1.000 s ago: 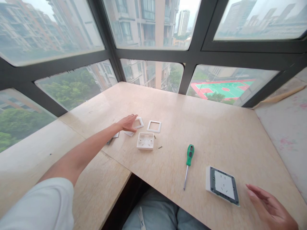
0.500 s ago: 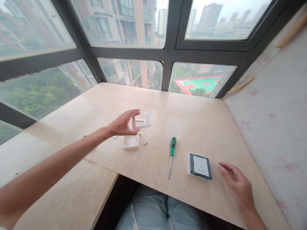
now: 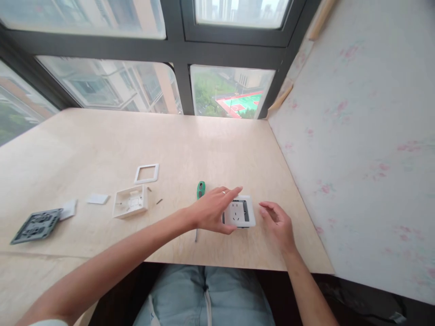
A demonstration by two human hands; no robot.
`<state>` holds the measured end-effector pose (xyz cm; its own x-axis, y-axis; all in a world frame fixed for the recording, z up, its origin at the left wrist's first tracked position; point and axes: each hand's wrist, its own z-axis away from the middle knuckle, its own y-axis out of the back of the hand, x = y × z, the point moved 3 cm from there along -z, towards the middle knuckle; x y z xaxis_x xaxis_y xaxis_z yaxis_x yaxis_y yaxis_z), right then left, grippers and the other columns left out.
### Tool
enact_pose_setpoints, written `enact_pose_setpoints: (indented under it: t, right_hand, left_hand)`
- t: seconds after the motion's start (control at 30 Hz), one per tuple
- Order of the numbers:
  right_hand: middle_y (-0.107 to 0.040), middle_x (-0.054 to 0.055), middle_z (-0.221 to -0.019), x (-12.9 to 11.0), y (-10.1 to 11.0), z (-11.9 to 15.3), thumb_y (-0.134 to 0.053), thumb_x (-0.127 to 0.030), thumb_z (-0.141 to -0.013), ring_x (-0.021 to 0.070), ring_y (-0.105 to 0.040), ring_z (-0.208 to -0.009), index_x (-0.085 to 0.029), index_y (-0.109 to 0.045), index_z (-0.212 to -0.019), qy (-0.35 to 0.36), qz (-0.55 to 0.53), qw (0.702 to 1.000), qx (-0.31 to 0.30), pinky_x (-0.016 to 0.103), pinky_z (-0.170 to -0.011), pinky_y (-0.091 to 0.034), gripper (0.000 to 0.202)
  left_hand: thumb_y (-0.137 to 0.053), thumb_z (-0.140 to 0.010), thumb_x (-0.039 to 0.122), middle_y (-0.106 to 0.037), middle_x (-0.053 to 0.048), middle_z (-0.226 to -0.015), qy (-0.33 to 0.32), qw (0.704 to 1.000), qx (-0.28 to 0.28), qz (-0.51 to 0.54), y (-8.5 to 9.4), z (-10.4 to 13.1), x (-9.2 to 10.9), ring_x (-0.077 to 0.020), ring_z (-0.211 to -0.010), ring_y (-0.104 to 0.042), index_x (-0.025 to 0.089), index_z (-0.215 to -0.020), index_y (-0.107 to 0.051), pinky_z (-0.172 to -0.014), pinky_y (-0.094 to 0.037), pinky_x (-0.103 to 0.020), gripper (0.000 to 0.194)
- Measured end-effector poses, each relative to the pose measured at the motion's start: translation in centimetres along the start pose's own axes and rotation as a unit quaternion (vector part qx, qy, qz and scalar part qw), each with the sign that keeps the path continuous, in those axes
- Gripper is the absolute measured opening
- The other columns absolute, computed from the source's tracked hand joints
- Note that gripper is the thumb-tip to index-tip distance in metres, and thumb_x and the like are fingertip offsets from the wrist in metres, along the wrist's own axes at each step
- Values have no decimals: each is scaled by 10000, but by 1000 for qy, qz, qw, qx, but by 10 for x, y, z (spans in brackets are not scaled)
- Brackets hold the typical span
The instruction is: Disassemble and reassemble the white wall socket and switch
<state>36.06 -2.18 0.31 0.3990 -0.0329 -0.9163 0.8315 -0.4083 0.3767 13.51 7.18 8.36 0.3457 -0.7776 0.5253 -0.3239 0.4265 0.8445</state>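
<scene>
Currently right hand [image 3: 279,225] is curling loosely, apparently empty, just right of the white-and-grey plastic socket [image 3: 235,213]. Left hand [image 3: 211,210] is gripping a white square plastic frame [image 3: 250,210] over it: looking positioned, seating unclear. Left of socket, open white plastic box [image 3: 132,211] and second white frame [image 3: 157,172] are lying unassembled.

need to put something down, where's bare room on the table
Bare: the far stretch between window frame and loose white frame; a strip between right hand and wall. Crowded: around the white box, screwdriver, left hand and socket.
</scene>
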Motion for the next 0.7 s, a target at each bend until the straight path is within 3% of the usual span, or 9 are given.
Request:
enact_pose_setpoints:
  t: [0.37,0.5,0.7]
  right_hand:
    - [-721,80,-1118,-5,4,2,-626,-387,-912,251,-663,-1083,-245,-676,-1094,48,21,999,-9,481,-1008,-512,236]
    - [-642,99,-1310,-7,2,6,-627,-390,-925,271,-602,-1230,-272,-585,-1303,96,14,993,-71,509,-1073,-478,398]
    - [-448,114,-1551,-12,-5,11,-674,-457,-898,319,-425,-1432,-319,-318,-1549,181,72,964,-181,564,-1145,-411,755]
  left_hand:
    - [-754,-748,451,-537,-221,-1414,28,998,-44,26,-16,3,-12,-379,-1302,-527,166,-1553,-178,-1081,-417,-536,1030]
    - [-758,-759,452,-484,-238,-1474,32,997,-46,61,-21,6,-17,-390,-1345,-496,162,-1553,-187,-1094,-413,-551,1020]
    - [-765,-784,422,-403,-227,-1547,24,994,-30,105,-24,12,-21,-378,-1416,-423,198,-1558,-191,-1132,-383,-571,989]
